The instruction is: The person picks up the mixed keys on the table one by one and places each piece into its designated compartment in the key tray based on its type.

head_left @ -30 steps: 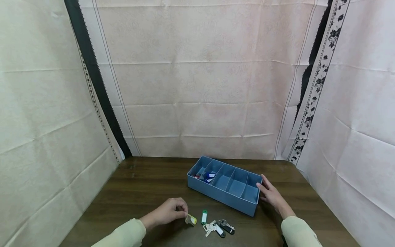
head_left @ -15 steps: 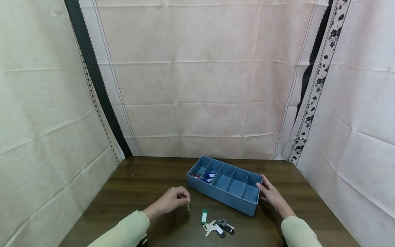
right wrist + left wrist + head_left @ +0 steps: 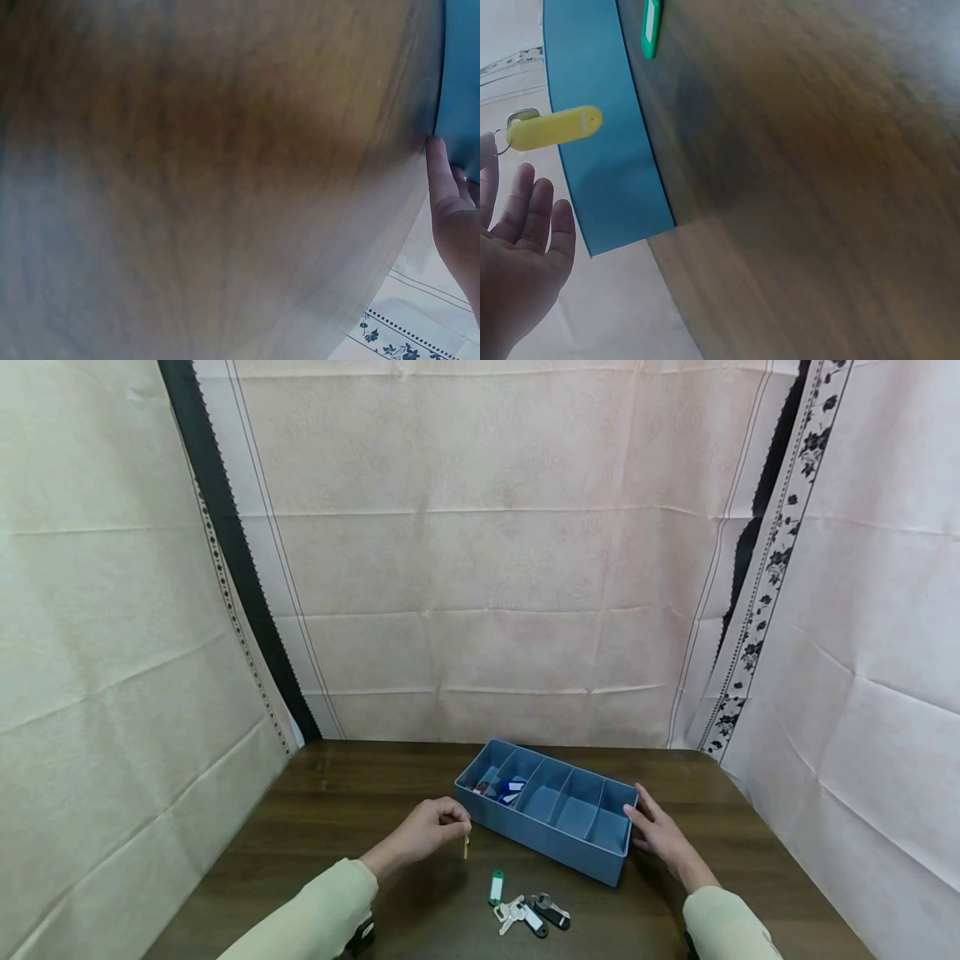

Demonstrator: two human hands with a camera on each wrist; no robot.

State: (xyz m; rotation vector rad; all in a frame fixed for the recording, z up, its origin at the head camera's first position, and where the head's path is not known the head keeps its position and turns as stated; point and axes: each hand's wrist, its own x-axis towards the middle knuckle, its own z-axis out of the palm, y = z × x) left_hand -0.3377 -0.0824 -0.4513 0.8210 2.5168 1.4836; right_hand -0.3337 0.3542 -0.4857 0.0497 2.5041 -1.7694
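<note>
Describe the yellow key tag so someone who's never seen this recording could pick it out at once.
On the brown wooden table sits a divided blue plastic box. By its left end, the left hand holds up the yellow oblong plastic key tag. It alone is yellow and raised; the green oblong tag lies on the table.

Creased pale cloths (image 3: 480, 568) are enclosing a wood-grain table (image 3: 337, 802) on three sides. Floral border (image 3: 778, 558) (black print) is edging the right one.

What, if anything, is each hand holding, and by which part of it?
The left hand pinches the yellow key tag by its metal ring. The right hand rests against one end of the blue box.
</note>
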